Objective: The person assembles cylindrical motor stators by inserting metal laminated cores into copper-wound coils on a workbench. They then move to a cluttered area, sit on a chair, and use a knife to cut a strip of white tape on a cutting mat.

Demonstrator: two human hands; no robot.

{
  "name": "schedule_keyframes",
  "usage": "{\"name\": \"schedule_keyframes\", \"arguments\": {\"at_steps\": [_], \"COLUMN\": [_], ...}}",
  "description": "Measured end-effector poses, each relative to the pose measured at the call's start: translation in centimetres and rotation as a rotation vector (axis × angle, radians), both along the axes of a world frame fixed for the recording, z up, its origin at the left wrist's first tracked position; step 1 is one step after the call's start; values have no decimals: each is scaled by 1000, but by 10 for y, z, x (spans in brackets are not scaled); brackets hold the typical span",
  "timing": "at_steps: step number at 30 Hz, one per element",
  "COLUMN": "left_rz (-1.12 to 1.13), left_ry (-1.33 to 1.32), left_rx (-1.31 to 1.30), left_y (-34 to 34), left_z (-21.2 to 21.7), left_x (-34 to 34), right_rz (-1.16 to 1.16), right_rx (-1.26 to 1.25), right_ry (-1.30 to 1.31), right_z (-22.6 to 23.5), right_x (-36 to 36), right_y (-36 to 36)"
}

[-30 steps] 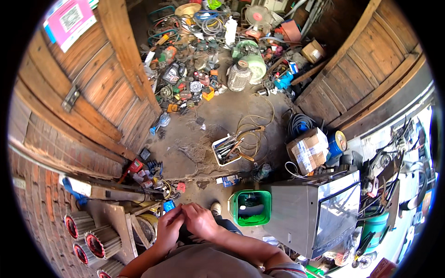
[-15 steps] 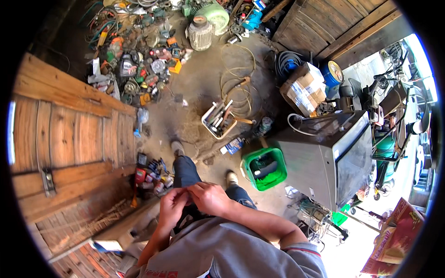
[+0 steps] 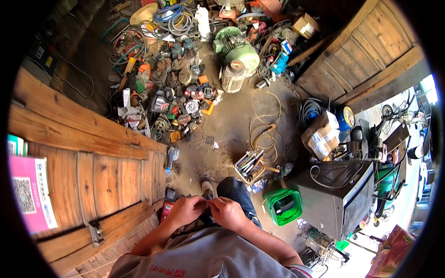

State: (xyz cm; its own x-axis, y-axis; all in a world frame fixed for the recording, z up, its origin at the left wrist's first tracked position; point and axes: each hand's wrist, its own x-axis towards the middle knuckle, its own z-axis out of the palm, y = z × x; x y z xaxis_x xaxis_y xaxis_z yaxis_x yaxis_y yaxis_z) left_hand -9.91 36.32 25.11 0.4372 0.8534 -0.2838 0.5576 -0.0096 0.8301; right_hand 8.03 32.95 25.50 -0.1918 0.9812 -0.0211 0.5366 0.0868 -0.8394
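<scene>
My left hand (image 3: 186, 212) and my right hand (image 3: 228, 214) meet at the fingertips in front of my body, low in the view. The fingers of both are curled into a pinch. Whatever they hold, if anything, is too small or too hidden to name. Below them is my grey shirt (image 3: 204, 250). A dark trouser leg (image 3: 235, 192) shows just beyond my right hand, and a shoe (image 3: 207, 186) lies past the fingertips on the floor.
Wooden doors (image 3: 106, 178) stand at left and far right. Ahead are piled power tools (image 3: 178, 104), a green motor (image 3: 236, 46) and a coiled yellow hose (image 3: 264, 127). A tool-filled basket (image 3: 241, 173), green bucket (image 3: 296, 211) and grey metal cabinet (image 3: 320, 199) stand to the right.
My view has shifted, so the floor items sit lower and further right. The right hand no longer overlaps the left; they now meet at the fingertips. My right leg has come forward.
</scene>
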Motion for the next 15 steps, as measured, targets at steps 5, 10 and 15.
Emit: {"name": "schedule_keyframes", "arguments": {"at_steps": [5,10,15], "left_rz": [10,103,191], "left_ry": [22,97,202], "left_rx": [25,-17,-56], "left_y": [70,164,294], "left_z": [-14,-32,-49], "left_x": [-2,5,29], "right_rz": [67,151,133], "right_rx": [40,5,-106], "right_ry": [-94,-71,27], "right_z": [-15,-34,-35], "right_x": [-5,1,51], "right_y": [73,173,322]}}
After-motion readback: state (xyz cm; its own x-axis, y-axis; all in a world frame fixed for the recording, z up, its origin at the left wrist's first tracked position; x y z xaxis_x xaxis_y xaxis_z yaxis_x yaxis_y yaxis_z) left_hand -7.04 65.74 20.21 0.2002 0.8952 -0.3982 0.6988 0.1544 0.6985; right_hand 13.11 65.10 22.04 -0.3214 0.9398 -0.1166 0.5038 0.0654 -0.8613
